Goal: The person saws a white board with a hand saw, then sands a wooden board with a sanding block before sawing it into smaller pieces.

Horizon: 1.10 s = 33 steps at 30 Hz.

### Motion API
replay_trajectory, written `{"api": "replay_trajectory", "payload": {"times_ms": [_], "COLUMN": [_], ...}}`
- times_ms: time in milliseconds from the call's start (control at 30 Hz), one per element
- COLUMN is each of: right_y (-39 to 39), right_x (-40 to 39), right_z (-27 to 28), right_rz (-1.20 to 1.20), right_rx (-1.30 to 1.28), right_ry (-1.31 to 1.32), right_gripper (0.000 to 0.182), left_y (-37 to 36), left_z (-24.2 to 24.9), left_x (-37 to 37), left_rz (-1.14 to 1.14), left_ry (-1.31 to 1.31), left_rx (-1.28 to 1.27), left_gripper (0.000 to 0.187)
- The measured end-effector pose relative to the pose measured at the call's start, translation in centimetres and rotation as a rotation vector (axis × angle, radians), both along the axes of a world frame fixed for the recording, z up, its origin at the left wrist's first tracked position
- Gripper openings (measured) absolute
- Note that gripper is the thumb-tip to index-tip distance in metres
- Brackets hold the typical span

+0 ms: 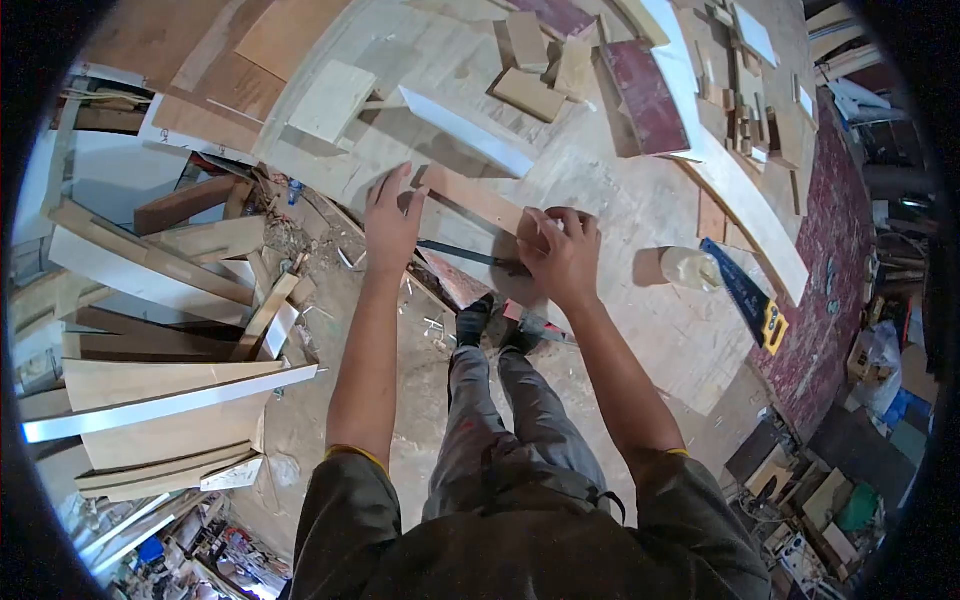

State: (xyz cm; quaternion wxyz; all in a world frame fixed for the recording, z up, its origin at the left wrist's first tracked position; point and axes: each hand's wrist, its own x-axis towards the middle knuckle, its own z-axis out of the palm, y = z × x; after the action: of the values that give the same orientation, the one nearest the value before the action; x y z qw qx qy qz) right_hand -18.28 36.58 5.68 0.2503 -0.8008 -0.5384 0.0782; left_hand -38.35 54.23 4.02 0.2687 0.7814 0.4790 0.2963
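A narrow wooden strip (475, 199) stands on its long edge across the near part of the plywood table. Curled over its right end, my right hand (562, 250) grips it with thumb and fingers. My left hand (392, 222) is at the strip's left end, fingers stretched and thumb apart, beside the wood rather than round it. Between my hands and nearer my body lies a thin dark bar (470, 256), its right end in the shadow under my right hand. Beyond the strip rests a white-faced board piece (468, 132).
On the right are a handsaw (745, 295) with a yellow-black handle and a translucent container (690, 269). A long curved white-edged board (745, 195), a dark red panel (650, 98) and small wood blocks (528, 95) lie farther back. Curved wooden frames (150, 265) are piled at left.
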Motion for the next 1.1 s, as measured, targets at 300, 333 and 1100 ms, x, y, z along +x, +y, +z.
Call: {"api": "replay_trajectory", "payload": {"times_ms": [300, 333, 1100], "right_y": [3.5, 3.7, 2.0], "right_x": [-2.5, -2.7, -0.8], "right_z": [-2.2, -2.1, -3.9], "right_rz": [-0.071, -0.098, -0.197], "right_rx": [0.077, 0.078, 0.147], "right_ry": [0.048, 0.043, -0.090], "right_gripper": [0.048, 0.049, 0.041], "left_y": [4.4, 4.4, 6.0], "left_z": [-2.5, -2.5, -3.7], "left_x": [-0.8, -1.0, -0.2], "left_rz": [-0.105, -0.119, 0.076], "left_ry": [0.019, -0.006, 0.099], "left_rx": [0.162, 0.182, 0.143], "left_gripper": [0.038, 0.038, 0.037]}}
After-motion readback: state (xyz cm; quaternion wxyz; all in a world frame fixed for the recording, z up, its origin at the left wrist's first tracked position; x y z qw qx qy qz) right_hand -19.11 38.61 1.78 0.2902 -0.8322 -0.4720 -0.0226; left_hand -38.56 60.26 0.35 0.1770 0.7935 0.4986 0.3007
